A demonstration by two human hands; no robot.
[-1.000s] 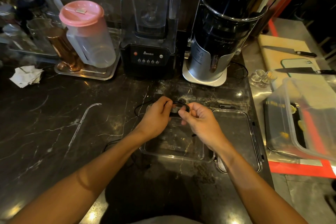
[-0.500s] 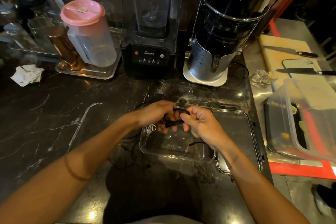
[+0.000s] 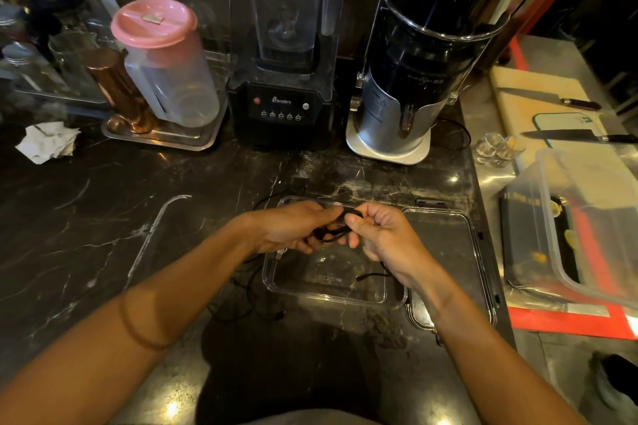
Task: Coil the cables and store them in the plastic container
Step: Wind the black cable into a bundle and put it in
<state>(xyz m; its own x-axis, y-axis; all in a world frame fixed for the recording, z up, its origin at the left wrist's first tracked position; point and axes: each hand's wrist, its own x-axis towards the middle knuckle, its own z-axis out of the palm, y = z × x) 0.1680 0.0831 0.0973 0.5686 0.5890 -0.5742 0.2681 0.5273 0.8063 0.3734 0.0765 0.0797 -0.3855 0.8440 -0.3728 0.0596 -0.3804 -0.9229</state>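
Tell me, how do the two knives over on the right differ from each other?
The far knife lies on the bare pale wooden board, while the near knife lies across the white mat with a green edge. The far knife's blade looks slimmer and greyer; the near knife's blade looks broader and darker. The near knife's handle runs to the picture's edge; the far knife's handle shows whole. Both lie flat with their handles pointing right.

A drinks-bar kitchen: blender (image 3: 281, 45), juicer (image 3: 421, 55), knives (image 3: 583, 137) on cutting board (image 3: 518, 103).
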